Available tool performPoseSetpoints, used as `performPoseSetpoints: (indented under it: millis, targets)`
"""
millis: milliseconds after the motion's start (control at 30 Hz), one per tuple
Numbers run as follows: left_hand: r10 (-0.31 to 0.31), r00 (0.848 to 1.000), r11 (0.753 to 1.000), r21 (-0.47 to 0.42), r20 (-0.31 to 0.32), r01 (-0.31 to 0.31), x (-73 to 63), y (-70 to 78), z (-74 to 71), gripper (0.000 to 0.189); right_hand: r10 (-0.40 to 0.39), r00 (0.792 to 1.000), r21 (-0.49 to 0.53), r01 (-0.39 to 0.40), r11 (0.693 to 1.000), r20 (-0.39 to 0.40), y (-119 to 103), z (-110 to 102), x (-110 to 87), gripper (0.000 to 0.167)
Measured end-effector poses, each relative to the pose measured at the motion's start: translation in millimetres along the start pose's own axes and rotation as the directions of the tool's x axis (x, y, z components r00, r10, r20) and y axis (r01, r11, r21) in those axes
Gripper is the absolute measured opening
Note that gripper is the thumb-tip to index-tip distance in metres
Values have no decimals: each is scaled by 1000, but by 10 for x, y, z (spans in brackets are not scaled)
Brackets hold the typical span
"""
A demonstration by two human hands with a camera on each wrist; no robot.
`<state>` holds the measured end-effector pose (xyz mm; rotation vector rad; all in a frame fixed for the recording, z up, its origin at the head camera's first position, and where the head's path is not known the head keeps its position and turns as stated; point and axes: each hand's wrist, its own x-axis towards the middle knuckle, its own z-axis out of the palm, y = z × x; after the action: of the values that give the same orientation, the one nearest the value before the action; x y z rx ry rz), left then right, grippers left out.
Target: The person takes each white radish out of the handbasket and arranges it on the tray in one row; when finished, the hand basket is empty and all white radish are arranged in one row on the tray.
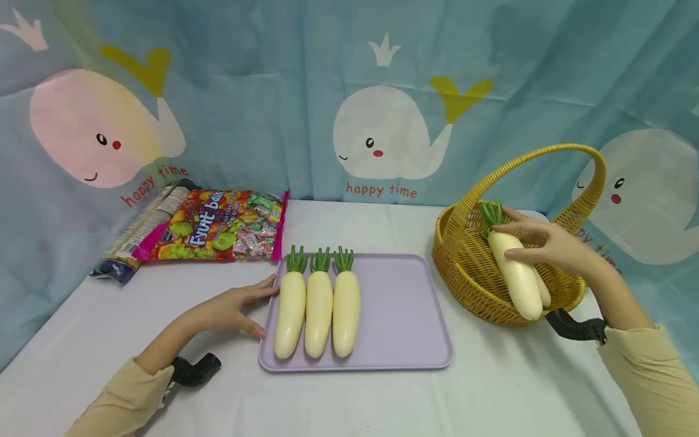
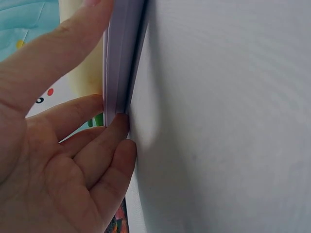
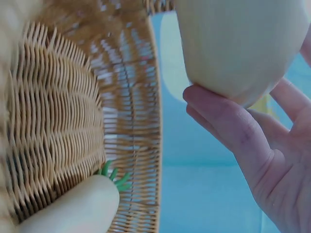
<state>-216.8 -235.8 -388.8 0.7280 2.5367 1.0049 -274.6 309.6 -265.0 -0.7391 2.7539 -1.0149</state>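
Note:
My right hand (image 1: 551,243) grips a white radish (image 1: 516,276) with green leaves, thumb on one side and fingers on the other, above the wicker basket (image 1: 455,282). Under it lies a second white radish (image 3: 73,211) inside the basket, mostly hidden in the head view. My left hand (image 1: 229,309) rests at the left edge of a lilac tray (image 1: 401,315); its fingers are spread and the fingertips touch the rim. Three white radishes, a left one (image 1: 290,315), a middle one (image 1: 319,315) and a right one (image 1: 346,315), lie side by side on the tray, leaves pointing away.
A colourful candy bag (image 1: 218,224) lies at the back left, beside a long dark-and-silver package (image 1: 144,227). The basket's tall arched handle (image 1: 546,155) rises at the right. Behind the white table (image 1: 349,403) hangs a blue curtain (image 1: 262,121) with whale prints.

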Motion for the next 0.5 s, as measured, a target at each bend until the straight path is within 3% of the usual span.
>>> performPoseSetpoints:
  millis: [300, 500]
  targets:
    - [6, 1000, 1000, -18, 7, -6, 12, 48, -9, 85, -125, 992, -15, 125, 992, 2, -113, 146, -313, 47]
    - [12, 1000, 999, -32, 5, -12, 11, 34, 5, 85, -278, 959, 84, 273, 958, 55, -134, 272, -442, 48]
